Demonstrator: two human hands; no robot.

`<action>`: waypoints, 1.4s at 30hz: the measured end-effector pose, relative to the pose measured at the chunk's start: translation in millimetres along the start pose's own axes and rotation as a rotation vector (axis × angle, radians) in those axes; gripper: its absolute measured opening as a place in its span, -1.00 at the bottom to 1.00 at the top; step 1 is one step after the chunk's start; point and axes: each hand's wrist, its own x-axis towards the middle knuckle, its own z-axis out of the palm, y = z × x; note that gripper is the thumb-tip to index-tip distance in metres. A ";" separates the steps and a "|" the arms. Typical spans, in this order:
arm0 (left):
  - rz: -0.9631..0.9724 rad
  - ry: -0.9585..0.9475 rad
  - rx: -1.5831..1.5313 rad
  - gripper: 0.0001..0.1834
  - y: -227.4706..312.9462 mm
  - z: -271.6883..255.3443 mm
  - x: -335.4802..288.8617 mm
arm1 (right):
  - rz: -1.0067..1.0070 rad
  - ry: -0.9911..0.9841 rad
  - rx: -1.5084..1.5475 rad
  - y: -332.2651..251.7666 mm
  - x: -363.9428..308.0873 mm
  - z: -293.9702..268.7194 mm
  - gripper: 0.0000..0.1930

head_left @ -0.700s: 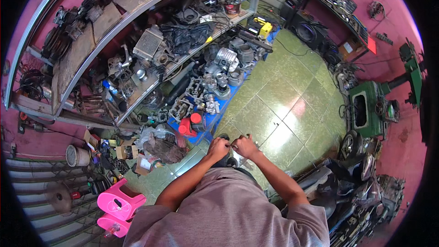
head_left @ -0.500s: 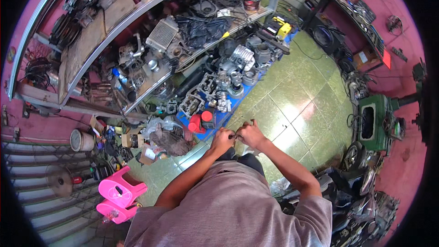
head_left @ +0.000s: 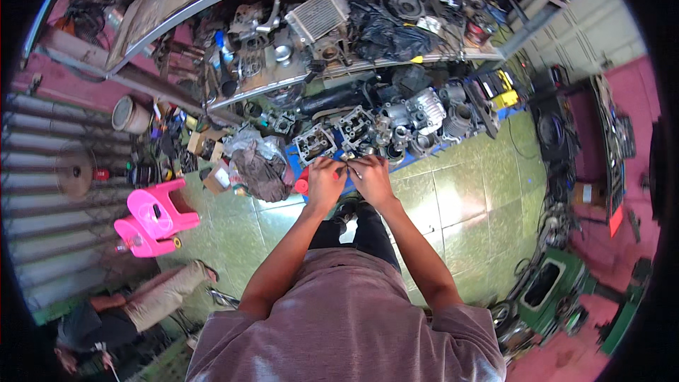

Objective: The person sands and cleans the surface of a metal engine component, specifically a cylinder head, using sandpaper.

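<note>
Centre of the scene, both hands: up in front of the body and close together, the left hand point(head_left: 326, 182) and the right hand point(head_left: 372, 180) with fingers bent and drawn inward.
Grip: both hands pinch a small dark piece point(head_left: 344, 170) in the narrow space where the fingertips meet; it is too small to tell what it is.
Left of the hands: a red plastic bottle point(head_left: 302, 186), partly covered by the left hand, and farther left a crumpled brown-grey bundle point(head_left: 262, 175) on the floor.
Just beyond the fingers: a blue sheet point(head_left: 293, 160) crowded with metal parts, a silver open-topped engine head point(head_left: 315, 146) on its left, a pale ribbed engine casing point(head_left: 426, 111) over to the right.
Far side, shelf: a wooden shelf with a metal edge, carrying a grey finned rectangular radiator point(head_left: 318, 15) and, right of it, a crumpled black plastic bag point(head_left: 385, 34).
Far right: a yellow-and-black object point(head_left: 503, 97) just past the end of the row of parts.
Right, near: a green metal machine point(head_left: 550, 281) with a dark oblong opening, well apart from the hands.
Left: a bright pink plastic stool point(head_left: 157, 211) on green floor tiles point(head_left: 456, 205), a round pale bucket point(head_left: 131, 114) farther off.
Near left corner: another person in beige trousers point(head_left: 173, 296), also well apart from the hands.
</note>
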 end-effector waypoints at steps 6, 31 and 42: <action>-0.145 0.084 0.163 -0.87 -4.0 17.2 13.4 | -0.111 -0.102 -0.044 17.0 35.5 9.4 -0.80; -0.143 -0.408 0.385 -0.70 -146.5 -1.9 79.3 | -0.357 -0.497 -0.408 21.4 145.7 95.8 -0.48; -0.110 -0.434 0.372 -0.46 -222.5 36.3 57.0 | -0.380 -0.703 -0.652 47.7 169.0 161.9 -0.23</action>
